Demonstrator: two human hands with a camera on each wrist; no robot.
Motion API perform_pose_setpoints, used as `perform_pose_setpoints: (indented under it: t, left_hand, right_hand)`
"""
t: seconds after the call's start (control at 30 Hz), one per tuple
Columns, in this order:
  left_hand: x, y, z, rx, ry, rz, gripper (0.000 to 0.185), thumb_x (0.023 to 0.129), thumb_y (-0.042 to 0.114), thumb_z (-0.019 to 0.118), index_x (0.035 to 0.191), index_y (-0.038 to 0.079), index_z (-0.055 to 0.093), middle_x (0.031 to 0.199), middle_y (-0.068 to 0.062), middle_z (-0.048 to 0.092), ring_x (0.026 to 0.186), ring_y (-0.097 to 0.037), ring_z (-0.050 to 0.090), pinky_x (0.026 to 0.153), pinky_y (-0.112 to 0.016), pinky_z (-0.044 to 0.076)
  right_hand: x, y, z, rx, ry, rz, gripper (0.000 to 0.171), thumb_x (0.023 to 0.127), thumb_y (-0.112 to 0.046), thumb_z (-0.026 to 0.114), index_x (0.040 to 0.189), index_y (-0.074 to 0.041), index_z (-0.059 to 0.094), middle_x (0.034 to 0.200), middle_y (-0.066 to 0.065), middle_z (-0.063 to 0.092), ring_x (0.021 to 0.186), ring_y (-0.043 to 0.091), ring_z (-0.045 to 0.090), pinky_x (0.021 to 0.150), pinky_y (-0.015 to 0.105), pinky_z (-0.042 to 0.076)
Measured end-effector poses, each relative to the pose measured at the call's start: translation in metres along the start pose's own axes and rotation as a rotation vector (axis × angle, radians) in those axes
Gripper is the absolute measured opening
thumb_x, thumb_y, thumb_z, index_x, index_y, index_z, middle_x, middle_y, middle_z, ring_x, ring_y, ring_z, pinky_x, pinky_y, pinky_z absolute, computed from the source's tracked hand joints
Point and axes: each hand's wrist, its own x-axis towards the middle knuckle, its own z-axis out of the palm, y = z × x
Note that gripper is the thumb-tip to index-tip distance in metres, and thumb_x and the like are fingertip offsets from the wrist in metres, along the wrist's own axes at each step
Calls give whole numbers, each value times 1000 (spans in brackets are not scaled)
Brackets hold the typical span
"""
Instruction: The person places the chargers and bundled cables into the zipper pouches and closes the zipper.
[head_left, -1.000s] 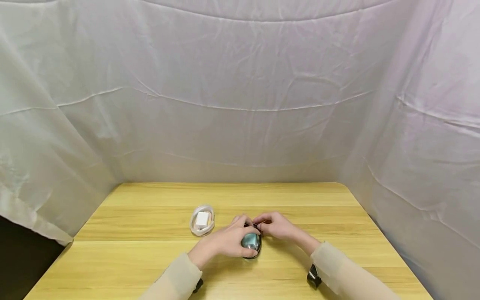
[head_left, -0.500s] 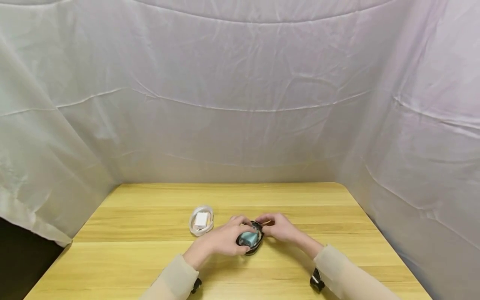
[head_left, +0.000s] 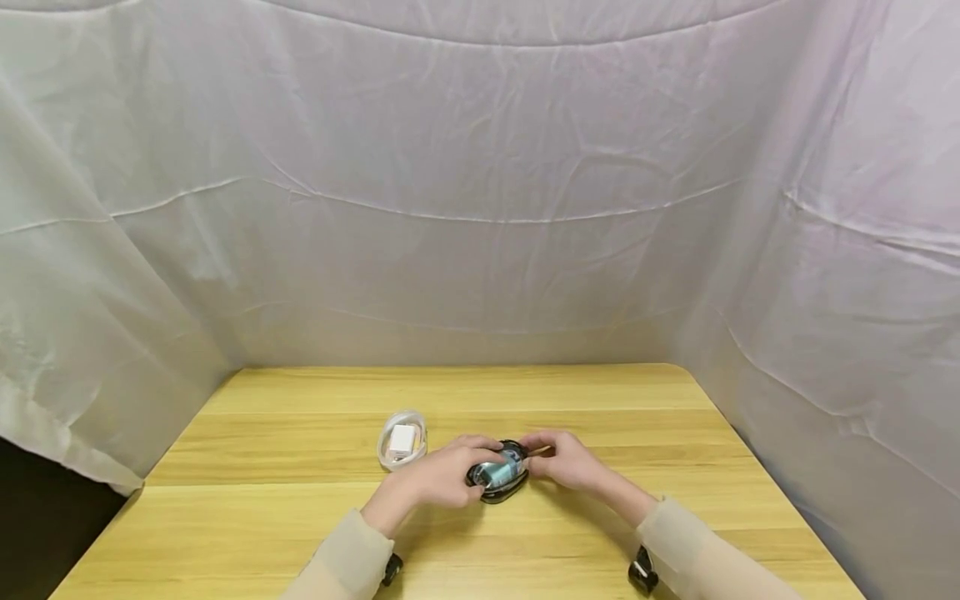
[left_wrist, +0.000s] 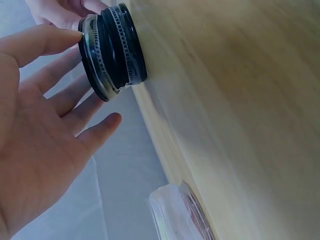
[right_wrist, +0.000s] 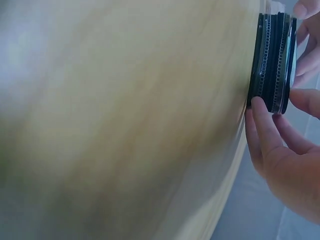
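Between both hands on the wooden table is a small oval zip case (head_left: 501, 473) with a shiny clear and teal top and black edges. Its zipper teeth run round the side of the case (left_wrist: 113, 52) in the left wrist view. My left hand (head_left: 444, 473) holds it from the left, thumb on the near side and fingers across the far side. At the right end, my right hand (head_left: 568, 460) pinches the edge; fingertips of the right hand (right_wrist: 290, 150) touch the zipper side in the right wrist view. The zipper pull cannot be made out.
A coiled white cable (head_left: 384, 446) with a white charger plug (head_left: 402, 440) lies left of the case, beyond the left wrist. The wooden table (head_left: 315, 425) has pale cloth (head_left: 480, 275) hanging behind it and at both sides.
The case has turned clockwise, its far end swinging to the right. The right hand has shifted slightly right with that end, and the left hand a little left. Cable and plug stay put.
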Motion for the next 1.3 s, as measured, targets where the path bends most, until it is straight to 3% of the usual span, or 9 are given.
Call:
perform_pose_setpoints:
  t: [0.2, 0.57, 0.67, 0.97, 1.1, 1.3]
  left_hand:
    - [1, -1, 0, -13, -15, -2, 59, 87, 0, 67, 144, 13, 63, 161, -4, 46, 147, -31, 43, 120, -48, 38]
    - [-4, -5, -5, 20, 9, 36, 65, 81, -15, 58, 140, 12, 66, 155, -4, 53, 145, -32, 46, 121, -51, 36]
    - [-5, -8, -4, -6, 19, 48, 61, 82, -11, 59, 138, 13, 69, 152, -4, 57, 142, -31, 50, 118, -51, 40]
    - [-3, -12, -3, -95, 4, 44, 37, 99, 19, 71, 136, 18, 70, 151, 1, 58, 139, -26, 53, 116, -44, 44]
    - [-1, -12, -3, -112, 3, 48, 36, 99, 19, 73, 135, 18, 71, 150, 2, 58, 139, -25, 53, 115, -42, 45]
    - [1, -10, -2, -133, -4, 42, 34, 98, 19, 73, 133, 20, 72, 149, 3, 59, 139, -24, 53, 114, -40, 46]
  right_hand:
    - [-6, -3, 2, 13, 13, 49, 44, 90, -15, 74, 129, 2, 66, 120, 15, 69, 98, 22, 69, 68, 35, 59]
    - [-13, -6, 4, 30, 1, 72, 38, 89, -17, 80, 116, 5, 64, 101, 10, 69, 83, 18, 66, 67, 30, 59]
    - [-15, -7, 5, 40, -22, 69, 38, 89, -18, 80, 116, 4, 65, 102, 10, 69, 84, 18, 67, 69, 29, 60]
    - [-12, -2, -6, 143, -73, 39, 36, 100, -16, 69, 124, 10, 61, 116, 18, 64, 99, 25, 66, 86, 38, 63]
    - [-2, 6, -14, 165, -73, 15, 37, 103, -10, 63, 131, 13, 58, 125, 25, 63, 108, 31, 66, 91, 39, 62]
    - [10, 18, -22, 79, -126, -48, 34, 101, -6, 64, 132, 8, 64, 130, 25, 66, 114, 33, 67, 91, 35, 61]
